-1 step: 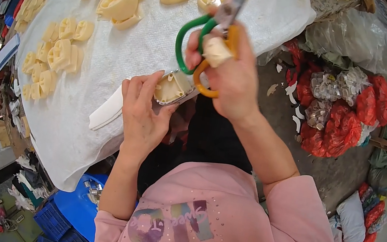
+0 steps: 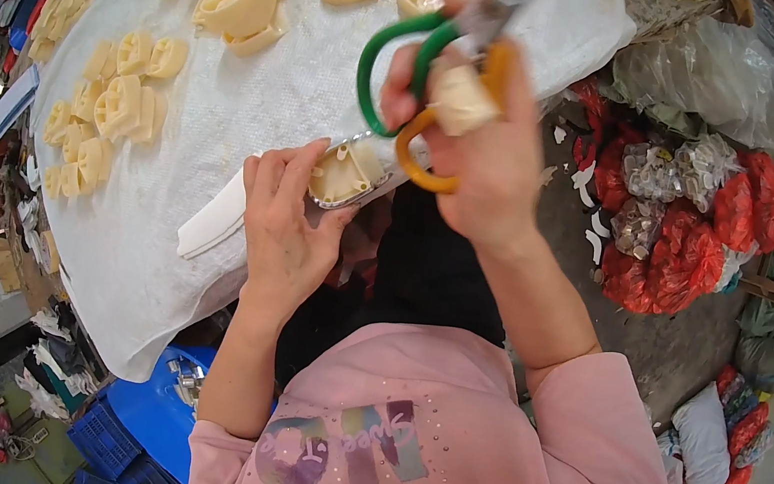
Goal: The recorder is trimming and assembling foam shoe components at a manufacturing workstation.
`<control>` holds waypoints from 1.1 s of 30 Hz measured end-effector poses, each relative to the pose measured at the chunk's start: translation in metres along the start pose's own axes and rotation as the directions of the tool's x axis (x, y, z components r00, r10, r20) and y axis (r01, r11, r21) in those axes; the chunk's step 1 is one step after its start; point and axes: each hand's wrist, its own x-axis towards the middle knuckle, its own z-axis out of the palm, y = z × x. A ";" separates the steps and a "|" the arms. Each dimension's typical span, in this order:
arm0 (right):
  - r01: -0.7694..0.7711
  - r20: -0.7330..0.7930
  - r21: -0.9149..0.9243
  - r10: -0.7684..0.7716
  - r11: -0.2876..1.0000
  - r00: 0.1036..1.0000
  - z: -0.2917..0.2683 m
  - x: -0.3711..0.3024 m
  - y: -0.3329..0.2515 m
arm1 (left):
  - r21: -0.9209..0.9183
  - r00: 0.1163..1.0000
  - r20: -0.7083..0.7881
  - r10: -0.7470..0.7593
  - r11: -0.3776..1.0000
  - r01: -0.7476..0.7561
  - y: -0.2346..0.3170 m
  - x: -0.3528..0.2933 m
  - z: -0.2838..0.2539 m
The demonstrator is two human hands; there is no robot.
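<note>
My left hand [image 2: 288,226] lies at the near edge of the cloth-covered table, its fingers closed around a cream plastic casing [image 2: 342,174] with a shiny silver rim. Small posts show inside the casing's hollow, which faces up. Just to the right and above, my right hand [image 2: 493,147] grips a pair of scissors [image 2: 488,20] by green and orange handles, blades pointing away from me. A cream wrap or piece [image 2: 462,100] sits at the fingers of this hand; motion blur hides which. The scissors overlap the casing's upper right side in view, apparently raised above it.
White cloth [image 2: 225,115] covers the table. Cream plastic casings [image 2: 236,10] lie in groups at its far and left parts. A white curved strip [image 2: 216,220] is beside my left hand. Red bags [image 2: 673,257] rest on the floor at right; a blue tub [image 2: 142,416] stands lower left.
My right hand and the scissors have shifted a little to the right and away from the casing. My left hand and the casing stay in place.
</note>
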 end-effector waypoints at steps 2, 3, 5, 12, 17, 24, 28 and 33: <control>0.114 0.047 0.046 -0.116 0.992 0.992 0.002 0.002 -0.008 | -0.009 1.000 -0.012 -0.001 1.000 0.001 0.002 0.000 -0.001; 0.107 -0.023 -0.062 -0.108 0.992 0.994 0.005 -0.005 0.011 | -0.007 1.000 -0.009 -0.001 1.000 0.001 0.003 -0.001 -0.002; -0.067 -0.014 -0.150 0.066 0.986 0.998 -0.008 -0.008 0.028 | -0.001 1.000 0.000 0.023 1.000 -0.023 0.006 0.003 -0.001; 0.142 0.078 -0.089 -0.135 0.986 0.988 -0.005 0.002 0.020 | 0.003 1.000 -0.013 -0.010 1.000 0.010 0.006 0.003 -0.002; -0.134 0.072 0.001 0.134 0.991 0.988 -0.014 -0.001 0.026 | -0.019 0.998 -0.051 0.043 0.999 -0.044 -0.003 0.001 0.000; -0.050 0.063 0.071 0.046 0.996 0.997 -0.018 -0.006 -0.011 | -0.475 0.994 -0.029 -0.108 0.876 0.081 -0.021 -0.005 -0.003; -0.028 0.125 0.060 0.020 0.998 0.992 -0.024 -0.006 -0.005 | -0.569 0.985 -0.122 -0.123 0.821 0.032 -0.021 -0.007 0.002; -0.043 -0.024 -0.017 0.043 0.999 0.999 -0.033 -0.006 0.000 | -0.618 0.942 -0.301 -0.151 0.783 -0.072 -0.018 -0.014 -0.001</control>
